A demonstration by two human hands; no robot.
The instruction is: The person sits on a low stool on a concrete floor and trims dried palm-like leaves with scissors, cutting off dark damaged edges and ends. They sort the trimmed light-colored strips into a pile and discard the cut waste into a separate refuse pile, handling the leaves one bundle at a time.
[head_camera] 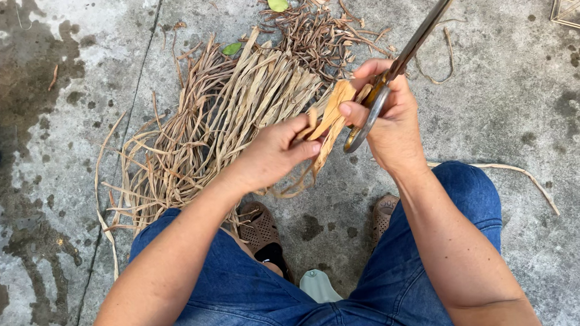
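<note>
Left hand (272, 154) pinched tan dried fibre strip (331, 114) | right hand (387, 116) clenched long metal shears (403, 59) | I judged most of the strip pile (223, 120) untrimmed.

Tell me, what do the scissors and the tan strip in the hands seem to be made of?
Scissors: probably metal, dull grey with a faint sheen along the long blades. Strip: likely dried plant fibre, matte tan and flat, like the pile of strips on the ground.
</note>
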